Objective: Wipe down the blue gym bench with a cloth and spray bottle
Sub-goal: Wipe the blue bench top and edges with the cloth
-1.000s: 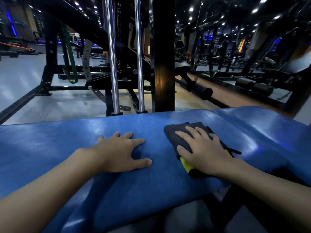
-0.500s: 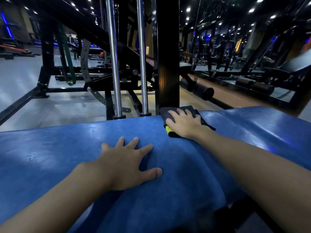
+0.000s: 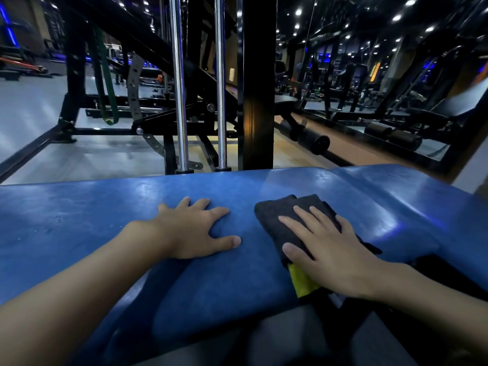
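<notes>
The blue gym bench (image 3: 100, 220) stretches across the view from left to right. A folded dark grey cloth (image 3: 280, 217) with a yellow corner lies on the pad right of centre, near its front edge. My right hand (image 3: 330, 249) lies flat on the cloth with straight, spread fingers and presses it onto the pad. My left hand (image 3: 195, 228) rests palm down on the bare pad a little to the left of the cloth, fingers spread. No spray bottle is in view.
A black upright post (image 3: 257, 83) and two chrome guide rods (image 3: 179, 88) stand right behind the bench's far edge. Black machine frames, a green band (image 3: 104, 83) and padded rollers (image 3: 313, 141) fill the floor beyond. The bench's dark frame shows below at the right.
My right hand slid the cloth out to the bench's far edge by the post, then pulled it back toward the front edge. My left hand stayed planted on the pad.
</notes>
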The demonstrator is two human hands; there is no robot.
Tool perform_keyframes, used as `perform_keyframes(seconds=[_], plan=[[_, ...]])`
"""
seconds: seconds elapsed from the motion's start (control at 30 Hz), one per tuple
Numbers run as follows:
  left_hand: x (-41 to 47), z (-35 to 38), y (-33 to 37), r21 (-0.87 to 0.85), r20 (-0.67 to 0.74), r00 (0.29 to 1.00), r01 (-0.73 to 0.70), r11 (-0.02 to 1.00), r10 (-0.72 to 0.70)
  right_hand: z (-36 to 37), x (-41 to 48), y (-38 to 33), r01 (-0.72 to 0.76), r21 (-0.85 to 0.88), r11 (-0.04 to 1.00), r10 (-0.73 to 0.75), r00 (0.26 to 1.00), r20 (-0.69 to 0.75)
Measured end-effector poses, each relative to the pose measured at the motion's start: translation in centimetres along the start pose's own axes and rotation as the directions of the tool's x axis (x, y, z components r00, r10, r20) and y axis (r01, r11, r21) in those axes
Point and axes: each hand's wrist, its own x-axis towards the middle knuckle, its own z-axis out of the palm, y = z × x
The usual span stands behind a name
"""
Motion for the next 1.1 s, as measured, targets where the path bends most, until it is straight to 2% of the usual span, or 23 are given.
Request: perform_keyframes(seconds=[0.17, 0.3, 0.47, 0.6, 0.8, 1.03, 1.1], plan=[[0.1, -0.7, -1.2, 0.041, 0.042, 0.997, 0.057, 0.998, -0.059, 0.3, 2.3, -0.6, 0.000, -0.056, 0.998, -0.004, 0.997, -0.072], [0.5, -0.7, -1.4, 0.064, 0.068, 0.997, 0.039, 0.997, -0.043, 0.1, 9.0, -0.2, -0.011, 0.014, 1.000, 0.012, 0.996, -0.086], [1.0, -0.6, -1.4, 0.093, 0.076, 0.996, 0.029, 0.995, -0.037, -0.4, 18.7, -0.6, -0.048, 0.019, 0.999, 0.050, 0.995, -0.086], [1.2, -0.2, -1.4, 0.112, 0.070, 0.997, 0.019, 0.994, -0.027, -0.8, 22.1, -1.2, -0.078, 0.038, 0.996, 0.081, 0.994, -0.079], [0.9, -0.4, -1.3, 0.100, 0.067, 0.997, 0.034, 0.994, -0.041, -0.3, 18.0, -1.1, -0.034, 0.053, 0.998, 0.037, 0.998, -0.051], [0.8, -0.3, -1.2, 0.069, 0.075, 0.995, 0.059, 0.996, -0.064, 0.2, 5.1, -1.5, 0.058, 0.003, 0.998, -0.058, 0.998, -0.020], [0.7, 0.0, -1.2, 0.049, 0.068, 0.995, 0.064, 0.997, -0.068, -0.1, 1.7, -1.6, 0.088, -0.010, 0.996, -0.088, 0.995, 0.041]])
